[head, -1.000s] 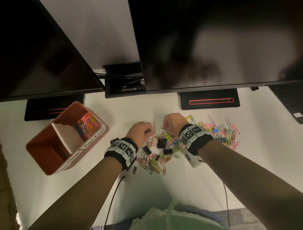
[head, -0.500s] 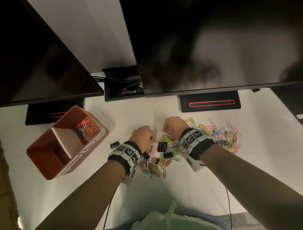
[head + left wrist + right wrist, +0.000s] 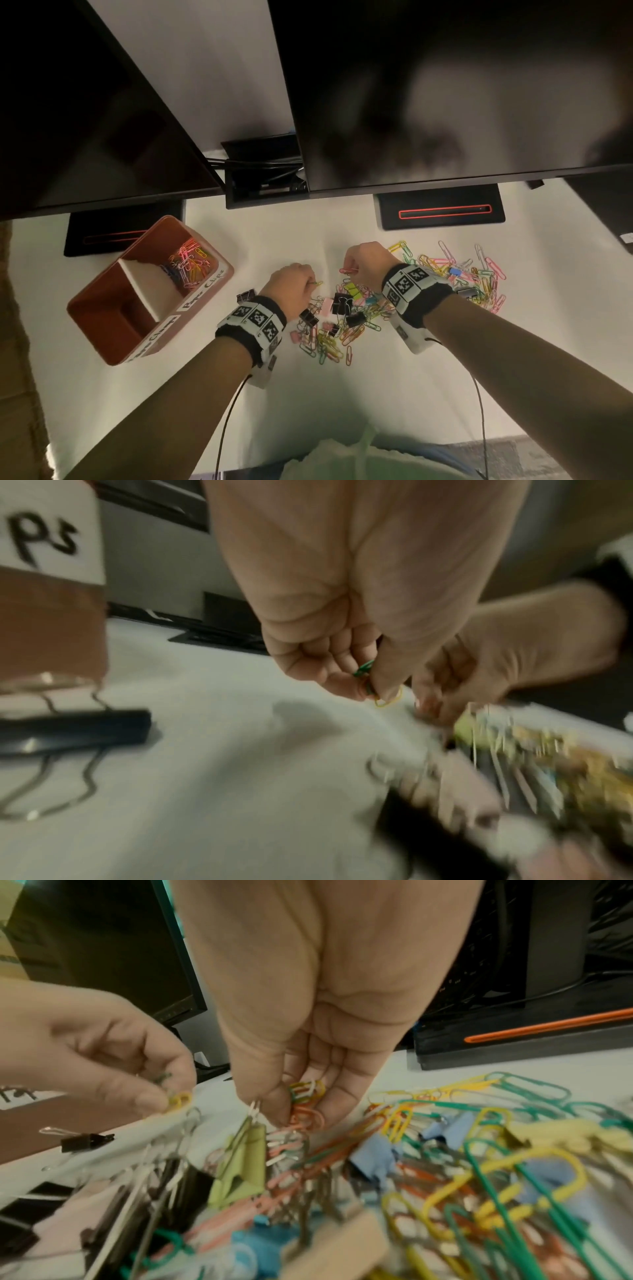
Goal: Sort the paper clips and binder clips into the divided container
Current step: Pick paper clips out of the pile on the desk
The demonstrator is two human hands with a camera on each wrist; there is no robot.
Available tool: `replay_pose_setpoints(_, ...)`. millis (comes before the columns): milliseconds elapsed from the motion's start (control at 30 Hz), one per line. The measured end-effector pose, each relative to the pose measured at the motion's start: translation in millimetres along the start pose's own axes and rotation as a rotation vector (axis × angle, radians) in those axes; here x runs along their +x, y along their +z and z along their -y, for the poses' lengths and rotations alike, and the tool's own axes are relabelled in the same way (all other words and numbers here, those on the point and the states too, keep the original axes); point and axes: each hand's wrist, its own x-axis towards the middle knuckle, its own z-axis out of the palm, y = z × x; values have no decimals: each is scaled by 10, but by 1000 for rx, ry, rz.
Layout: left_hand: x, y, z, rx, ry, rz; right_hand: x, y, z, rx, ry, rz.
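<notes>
A smooth white desk surface (image 3: 342, 404) spreads under and around both hands, lit warmly from above with soft shadows. Beyond the hands, two large black flat monitor screens rise: the left dark monitor (image 3: 85, 113) angles away ahead of the left hand, and the right dark monitor (image 3: 445, 85), with blurred reflections on it, stands ahead of the right hand. Between them shows a plain pale wall (image 3: 205, 68). Below that gap sits a black rectangular cable box (image 3: 263, 174) with dark cords. A flat black monitor base with a glowing red outlined slot (image 3: 442, 212) lies beyond the right hand; a dimmer black base with a faint red slot (image 3: 113, 236) lies beyond the left.
</notes>
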Motion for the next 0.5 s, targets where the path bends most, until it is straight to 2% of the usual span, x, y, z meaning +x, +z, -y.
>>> replay_pose_setpoints(100,-231,-232,67,-179,8,-232,-55,-78,111,27,-59,-51)
replay_pose_setpoints(167,-447,-469,130,-239,5,-412,-69,-149,334,33,-149,-90)
replay_pose_setpoints(267,-779,-831,340,-307,-137,-591,-38,-232,882,60,-328,-151)
replay_pose_setpoints(367,-1041,-1050,683,-313,-309,-592,51,-244,1546,133,-481,-193)
replay_pose_setpoints(500,-1148,-1119,1033,-330,-479,-499,283,-73,2183,167,-483,-175)
